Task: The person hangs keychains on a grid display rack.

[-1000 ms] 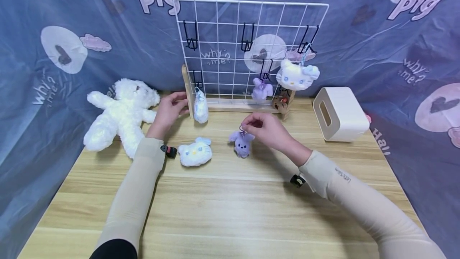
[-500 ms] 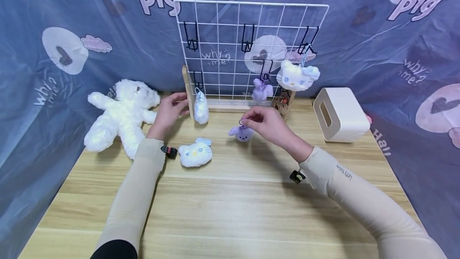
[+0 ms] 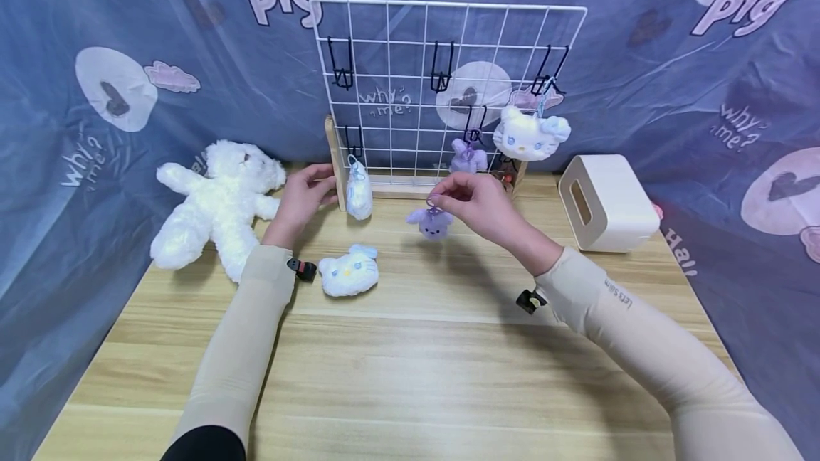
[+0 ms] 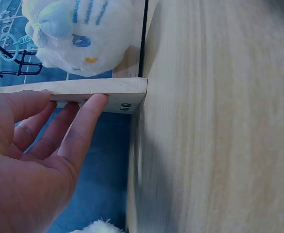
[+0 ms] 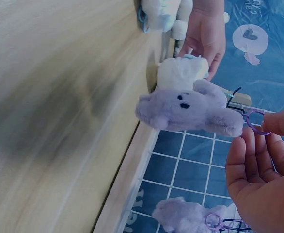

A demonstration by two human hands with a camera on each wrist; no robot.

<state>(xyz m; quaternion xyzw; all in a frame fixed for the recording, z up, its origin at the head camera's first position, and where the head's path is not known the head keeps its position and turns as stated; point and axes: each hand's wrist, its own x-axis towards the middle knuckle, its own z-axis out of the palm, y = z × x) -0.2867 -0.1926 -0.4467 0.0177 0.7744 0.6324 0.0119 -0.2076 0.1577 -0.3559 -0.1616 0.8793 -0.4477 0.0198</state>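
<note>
My right hand pinches the purple ring of a small purple plush keychain between thumb and forefinger. The plush hangs in the air above the table, its floppy ears spread. My left hand touches the outer face of the rack's left wooden post with its fingertips, the fingers fairly straight. Beside that post, a white plush keychain hangs from a black hook. Behind my right hand hangs another purple plush, partly hidden by the hand.
A white wire grid rack with several black hooks stands at the back. A white cat-face plush hangs at its right. Another cat-face plush lies on the table. A white teddy bear lies left; a white tissue box stands right.
My right hand has lifted the purple plush off the table and moved it up, toward the rack. It now covers most of the brown plush behind. The left hand has stayed put.
</note>
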